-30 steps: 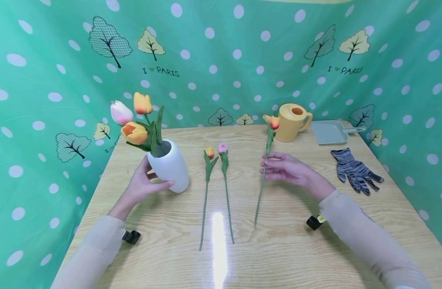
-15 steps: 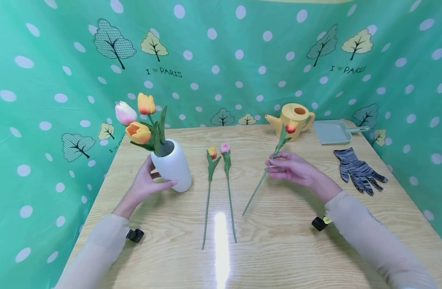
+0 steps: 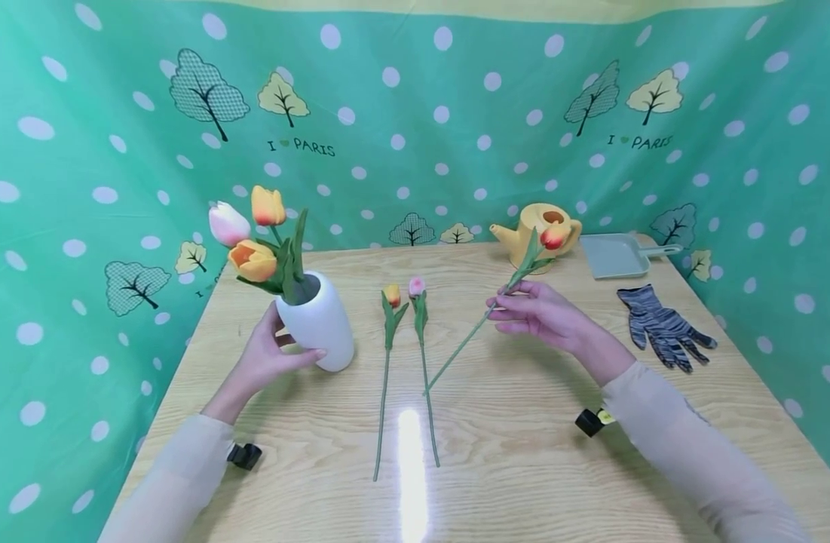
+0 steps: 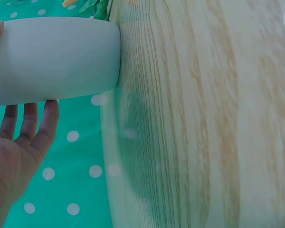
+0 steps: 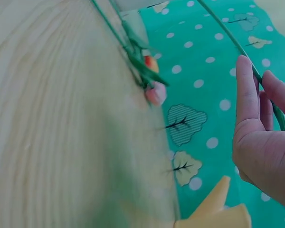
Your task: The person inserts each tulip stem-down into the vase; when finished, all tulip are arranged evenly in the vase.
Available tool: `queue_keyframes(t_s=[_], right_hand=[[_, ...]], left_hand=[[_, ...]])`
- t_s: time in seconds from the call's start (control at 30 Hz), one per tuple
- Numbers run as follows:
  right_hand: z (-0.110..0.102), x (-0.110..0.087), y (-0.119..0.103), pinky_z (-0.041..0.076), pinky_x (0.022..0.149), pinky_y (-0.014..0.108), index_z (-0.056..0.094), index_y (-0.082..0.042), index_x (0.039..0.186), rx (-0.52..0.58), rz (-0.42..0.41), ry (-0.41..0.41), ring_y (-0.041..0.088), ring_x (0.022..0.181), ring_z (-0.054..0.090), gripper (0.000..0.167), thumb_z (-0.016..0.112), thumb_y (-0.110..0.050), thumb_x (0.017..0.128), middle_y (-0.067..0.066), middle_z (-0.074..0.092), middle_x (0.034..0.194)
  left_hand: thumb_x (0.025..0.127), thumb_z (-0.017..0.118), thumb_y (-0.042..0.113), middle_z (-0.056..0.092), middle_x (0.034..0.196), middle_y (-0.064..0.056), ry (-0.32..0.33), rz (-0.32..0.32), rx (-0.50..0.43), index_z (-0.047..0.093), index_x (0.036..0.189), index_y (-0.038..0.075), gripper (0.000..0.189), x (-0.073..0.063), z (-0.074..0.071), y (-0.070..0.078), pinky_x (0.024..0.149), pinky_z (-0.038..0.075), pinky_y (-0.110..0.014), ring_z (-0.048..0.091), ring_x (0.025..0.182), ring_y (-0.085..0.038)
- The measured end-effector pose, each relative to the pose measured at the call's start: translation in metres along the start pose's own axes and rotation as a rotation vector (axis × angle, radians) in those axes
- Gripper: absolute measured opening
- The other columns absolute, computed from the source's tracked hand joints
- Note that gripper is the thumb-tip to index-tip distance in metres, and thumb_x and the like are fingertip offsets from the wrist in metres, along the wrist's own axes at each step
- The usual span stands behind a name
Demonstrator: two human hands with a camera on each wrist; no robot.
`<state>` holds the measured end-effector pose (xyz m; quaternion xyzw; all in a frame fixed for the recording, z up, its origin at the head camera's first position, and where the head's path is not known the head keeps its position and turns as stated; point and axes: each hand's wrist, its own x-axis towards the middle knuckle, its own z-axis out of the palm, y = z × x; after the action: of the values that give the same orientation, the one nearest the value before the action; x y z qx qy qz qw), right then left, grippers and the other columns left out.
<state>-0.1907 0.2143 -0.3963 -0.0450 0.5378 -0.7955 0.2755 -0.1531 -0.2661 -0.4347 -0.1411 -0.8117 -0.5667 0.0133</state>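
Observation:
A white vase (image 3: 323,324) stands at the left of the table with two orange-yellow tulips and a pale pink one (image 3: 228,224) in it. My left hand (image 3: 268,354) grips the vase's side, thumb in front and fingers behind; the left wrist view shows the fingertips at the vase wall (image 4: 52,61). In my right hand (image 3: 540,313) a red-orange tulip (image 3: 552,236) is pinched by its green stem, bloom up to the right, stem end slanting down to the left. Between the hands lie a yellow-orange tulip (image 3: 391,295) and a pink tulip (image 3: 417,287), side by side.
A yellow watering can (image 3: 523,234) stands at the back right, partly behind the held tulip. Beside it are a grey-green dustpan (image 3: 617,256) and a striped dark glove (image 3: 662,328). A green dotted cloth (image 3: 401,113) hangs behind the table.
The tulip in my right hand has turned from nearly upright to a slant, its bloom swinging right and its stem end left. My left hand keeps its hold on the vase.

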Motion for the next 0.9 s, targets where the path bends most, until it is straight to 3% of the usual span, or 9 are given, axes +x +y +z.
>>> queue_keyframes(t_s=[0.5, 0.9], right_hand=[[0.034, 0.01, -0.023, 0.06, 0.086, 0.04, 0.061, -0.005, 0.102, -0.037, -0.077, -0.03, 0.023, 0.096, 0.073, 0.006, 0.057, 0.0, 0.102, 0.013, 0.072, 0.11], [0.052, 0.018, -0.035, 0.059, 0.087, 0.042, 0.062, -0.004, 0.104, -0.029, -0.139, -0.061, 0.024, 0.098, 0.073, 0.004, 0.061, -0.002, 0.101, 0.014, 0.072, 0.112]], left_hand=[[0.076, 0.09, 0.004, 0.05, 0.139, -0.004, 0.0, 0.036, -0.004, 0.038, 0.15, 0.018, 0.092, 0.0, 0.001, 0.0, 0.091, 0.055, -0.028, 0.056, 0.118, -0.022], [0.077, 0.09, 0.006, 0.049, 0.14, -0.005, -0.002, 0.019, 0.011, 0.036, 0.152, 0.017, 0.093, 0.001, 0.001, -0.001, 0.09, 0.056, -0.028, 0.055, 0.118, -0.021]])
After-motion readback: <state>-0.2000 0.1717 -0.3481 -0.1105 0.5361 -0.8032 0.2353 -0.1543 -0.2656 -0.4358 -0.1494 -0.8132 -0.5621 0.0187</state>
